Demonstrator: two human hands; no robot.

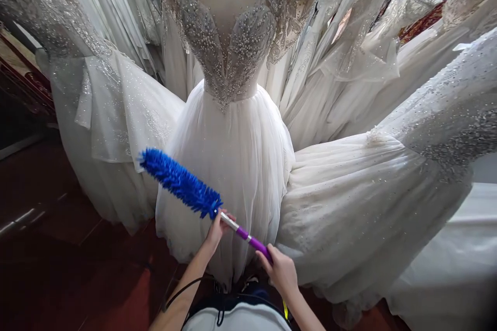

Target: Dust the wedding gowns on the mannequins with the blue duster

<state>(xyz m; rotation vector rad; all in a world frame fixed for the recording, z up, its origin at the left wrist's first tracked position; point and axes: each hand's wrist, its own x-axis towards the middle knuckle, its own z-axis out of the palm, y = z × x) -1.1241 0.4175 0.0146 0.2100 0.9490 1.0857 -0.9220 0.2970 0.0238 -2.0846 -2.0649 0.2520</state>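
Observation:
A duster with a fluffy blue head (180, 181) and a silver and purple handle (243, 234) slants across the lower middle of the view. My left hand (218, 227) is closed around the metal tube just below the blue fibres. Farther down, my right hand (281, 268) grips the purple end of the handle. Behind the duster stands a white wedding dress (248, 155) with a pearl-beaded bodice (233, 51) and a full tulle skirt. The blue head is in front of the skirt's left side; whether it touches the fabric I cannot tell.
A sparkling gown (128, 98) stands close on the left, and a beaded gown (349, 201) spreads on the right. More white dresses (330, 72) hang on racks behind. Dark red floor (97, 269) shows at lower left, with a carved red piece of furniture (29, 85) at the left edge.

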